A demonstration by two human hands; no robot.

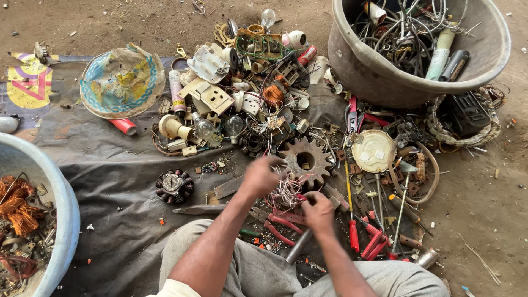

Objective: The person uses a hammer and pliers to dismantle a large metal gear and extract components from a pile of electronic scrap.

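The left hand [261, 177] and the right hand [318, 212] work on a tangle of thin pale wires [287, 191] held between them, just in front of a rusty gear wheel [306, 160] that lies on the dark tarpaulin [115, 176] spread over the dirt floor. The left hand's grip is closed around one end of the tangle, though motion blur hides its fingers; the right hand's grip is pinched together on the other end. Under the hands lie red-handled pliers [280, 223] and a grey metal pipe [298, 246], and red-handled screwdrivers [374, 242] lie to the right of them. A small motor stator with dark coils [174, 186] sits apart to the left. Toward the far edge of the tarpaulin is a heap of switches, sockets and glass bulbs [234, 99]. A large grey tub [385, 82] of wires stands at the far right corner, and a pale blue tub [63, 203] holding copper wire [16, 206] stands at the left edge.
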